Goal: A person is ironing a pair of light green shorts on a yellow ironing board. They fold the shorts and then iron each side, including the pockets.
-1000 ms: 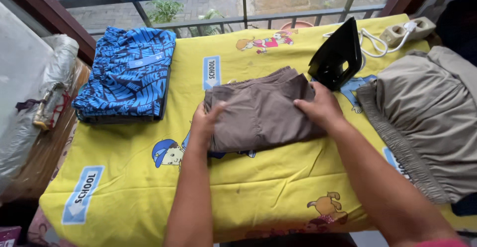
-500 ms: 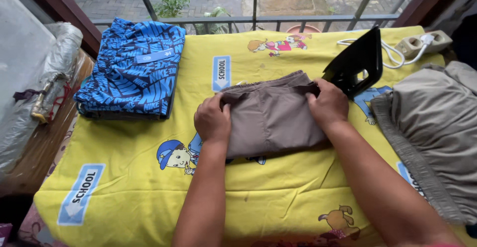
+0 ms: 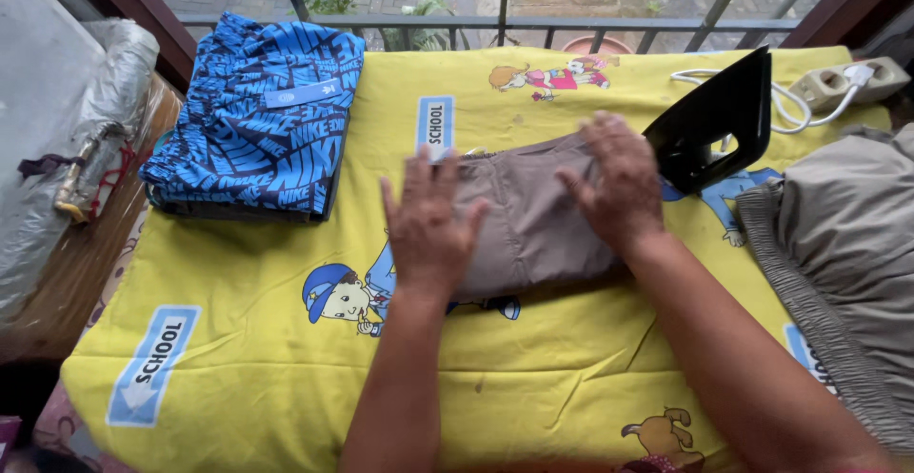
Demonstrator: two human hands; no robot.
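Now both hands, left hand (image 3: pixel 426 224) and right hand (image 3: pixel 614 183), are lying spread flat on the folded brown cloth (image 3: pixel 533 221) (pressing evenly is probably keeping it neat).

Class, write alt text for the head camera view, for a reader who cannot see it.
A person's left hand and right hand press flat on a folded brown garment lying on a yellow cartoon-print cloth. A black iron stands upright just right of it; folded blue patterned shorts lie at the far left, a grey garment at the right.
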